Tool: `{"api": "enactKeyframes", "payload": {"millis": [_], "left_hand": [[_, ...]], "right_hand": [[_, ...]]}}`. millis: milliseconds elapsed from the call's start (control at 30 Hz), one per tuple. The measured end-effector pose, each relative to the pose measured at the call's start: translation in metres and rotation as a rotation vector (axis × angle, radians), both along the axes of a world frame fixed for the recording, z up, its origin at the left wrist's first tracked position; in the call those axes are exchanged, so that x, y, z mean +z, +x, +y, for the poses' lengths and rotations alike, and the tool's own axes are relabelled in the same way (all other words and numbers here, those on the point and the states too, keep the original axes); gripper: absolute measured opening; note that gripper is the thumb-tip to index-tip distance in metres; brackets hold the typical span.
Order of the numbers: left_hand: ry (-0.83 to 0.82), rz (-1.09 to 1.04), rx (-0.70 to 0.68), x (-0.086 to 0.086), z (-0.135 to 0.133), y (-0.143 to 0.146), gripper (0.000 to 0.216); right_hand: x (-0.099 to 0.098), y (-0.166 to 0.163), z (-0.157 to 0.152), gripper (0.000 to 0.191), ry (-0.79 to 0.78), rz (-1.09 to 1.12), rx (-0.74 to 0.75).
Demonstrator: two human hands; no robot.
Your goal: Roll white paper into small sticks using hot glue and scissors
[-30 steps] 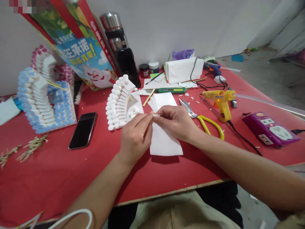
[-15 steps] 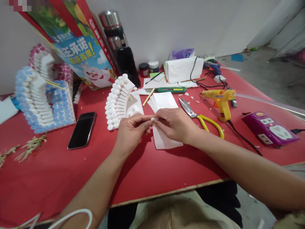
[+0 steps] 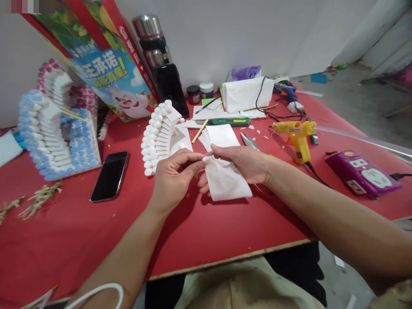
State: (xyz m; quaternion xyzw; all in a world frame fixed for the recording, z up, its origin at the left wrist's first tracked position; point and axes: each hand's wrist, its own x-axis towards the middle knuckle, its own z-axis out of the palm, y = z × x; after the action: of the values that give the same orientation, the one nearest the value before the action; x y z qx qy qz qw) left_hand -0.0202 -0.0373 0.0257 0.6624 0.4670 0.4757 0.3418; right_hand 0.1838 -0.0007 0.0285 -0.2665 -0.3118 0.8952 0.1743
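A thin white tissue sheet (image 3: 227, 182), gathered at its top corner, hangs between my two hands. My left hand (image 3: 174, 176) pinches that gathered corner between thumb and fingers. Behind and under the sheet lies my right hand (image 3: 246, 163), palm turned up and fingers stretched out, partly hidden by the tissue. Its thumb reaches toward my left fingertips. Just beyond the hands is a stack of white sheets (image 3: 222, 135). To the left stands a curved white piece (image 3: 157, 137) edged with rows of small white balls.
Scissors (image 3: 249, 141), partly covered by my right hand, lie near a yellow glue gun (image 3: 298, 137) and a purple power strip (image 3: 363, 174). A green utility knife (image 3: 230, 122) rests behind. On the left are a phone (image 3: 110, 176) and a blue-and-white ball-edged model (image 3: 58, 137).
My right hand has turned from a pinch at the corner to palm up behind the tissue. The sheet now hangs in front of it, spread below my left hand's pinch.
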Motion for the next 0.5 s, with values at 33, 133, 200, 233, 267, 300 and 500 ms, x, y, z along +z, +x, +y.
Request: {"api": "enactKeyframes", "payload": {"millis": [33, 133, 200, 233, 267, 300, 500], "left_hand": [[0.018, 0.017, -0.002, 0.001, -0.0002, 0.0003, 0.004], [0.043, 0.031, -0.028, 0.0031, 0.0, 0.0007, 0.006], [0.035, 0.025, -0.031, 0.0027, 0.0009, 0.0003, 0.006], [0.026, 0.021, -0.027, 0.0021, 0.0014, 0.0, 0.006], [0.012, 0.014, -0.022, 0.0013, 0.0018, -0.0003, 0.005], [-0.008, 0.003, -0.018, 0.0004, 0.0021, -0.0004, 0.005], [-0.159, -0.122, 0.029, -0.0039, 0.0029, -0.0005, 0.009]], "right_hand": [[0.0, -0.0013, -0.0016, 0.044, -0.028, 0.014, 0.031], [0.0013, -0.0039, -0.0058, 0.036, -0.023, 0.063, 0.032], [0.0022, -0.0044, -0.0072, 0.028, 0.031, 0.092, -0.008], [0.0024, -0.0044, -0.0075, 0.027, 0.069, 0.081, -0.035], [0.0027, -0.0043, -0.0077, 0.027, 0.115, 0.059, -0.063], [0.0029, -0.0042, -0.0077, 0.029, 0.177, 0.033, -0.092], [0.0035, -0.0053, -0.0083, 0.04, 0.677, -0.277, -0.183]]}}
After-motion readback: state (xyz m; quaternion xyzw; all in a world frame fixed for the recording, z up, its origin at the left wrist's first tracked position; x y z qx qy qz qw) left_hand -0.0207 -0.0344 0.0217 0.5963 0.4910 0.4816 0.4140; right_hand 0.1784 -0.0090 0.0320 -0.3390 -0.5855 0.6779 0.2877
